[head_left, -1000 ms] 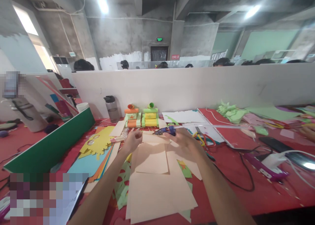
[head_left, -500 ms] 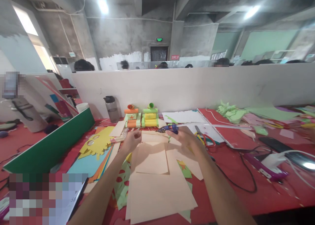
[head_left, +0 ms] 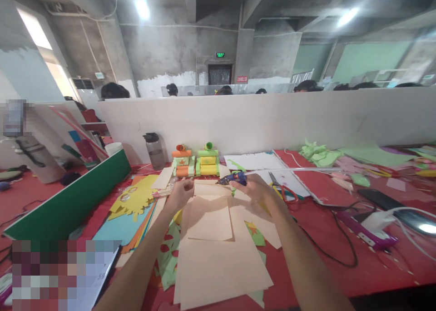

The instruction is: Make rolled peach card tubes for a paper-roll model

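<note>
In my right hand (head_left: 257, 188) is a blue hot glue gun (head_left: 236, 178), a long clear glue stick (head_left: 299, 169) standing out of its back. Its nozzle points left, over the far edge of a small cream paper sheet (head_left: 209, 218). My left hand (head_left: 180, 195) is closed in a pinch at the left end of that sheet's raised far part. Whether the nozzle touches the paper I cannot tell. Beneath lie larger cream sheets (head_left: 221, 270). Two stacked paper-roll models, one orange-topped (head_left: 182, 160) and one green-topped (head_left: 208, 160), stand just beyond my hands.
Yellow cut paper (head_left: 139, 195) and coloured sheets (head_left: 119, 227) lie left, beside a green board (head_left: 75, 195). Scissors (head_left: 286, 193), a purple power strip (head_left: 369, 231), its black cable and a phone (head_left: 381, 199) are at right. A bottle (head_left: 155, 151) stands before the white partition (head_left: 255, 120).
My left hand has shifted slightly left. The glue stick's rear end has risen a little, while the glue gun's nozzle stays almost in place.
</note>
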The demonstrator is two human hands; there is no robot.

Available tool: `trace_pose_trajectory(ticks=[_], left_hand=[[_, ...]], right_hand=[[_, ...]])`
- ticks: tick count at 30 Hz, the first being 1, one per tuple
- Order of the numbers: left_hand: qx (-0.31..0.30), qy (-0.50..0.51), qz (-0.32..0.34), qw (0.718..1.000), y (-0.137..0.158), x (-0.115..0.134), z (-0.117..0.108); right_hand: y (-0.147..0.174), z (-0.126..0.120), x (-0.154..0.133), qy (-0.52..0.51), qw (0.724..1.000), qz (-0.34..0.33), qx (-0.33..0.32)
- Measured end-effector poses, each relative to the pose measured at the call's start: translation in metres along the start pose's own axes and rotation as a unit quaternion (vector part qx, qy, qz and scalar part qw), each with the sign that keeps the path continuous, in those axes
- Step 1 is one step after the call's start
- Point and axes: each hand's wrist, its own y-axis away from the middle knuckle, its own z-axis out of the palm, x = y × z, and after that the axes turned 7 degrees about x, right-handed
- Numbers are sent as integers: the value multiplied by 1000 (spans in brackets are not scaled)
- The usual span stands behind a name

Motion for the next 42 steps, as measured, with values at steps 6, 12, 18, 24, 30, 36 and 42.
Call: trace_pose_trajectory(ticks=[6, 12, 18, 24, 30, 36, 42], left_hand=[[2, -1, -4, 1000, 1, 2, -1], [5, 1, -5, 1000, -1, -1, -1], [11, 7, -3, 1000, -2, -3, -2], [8, 13, -6, 1000, -3, -2, -3], [4, 7, -4, 1000, -2, -2, -2], [-15, 8, -7, 1000, 0, -6, 6], [-39, 18, -18, 999, 6, -7, 21]], right_hand=[[-1, -1, 2, 23, 1000, 2, 6], [-1, -3, 4, 24, 1000, -4, -9], [0, -6, 12, 25, 1000, 6, 8], [0, -6, 19, 37, 999, 0, 9], [-2, -1, 14, 33, 999, 0, 3], [0, 7, -7, -7, 1000, 0, -3], [3, 6, -24, -77, 997, -7, -26]])
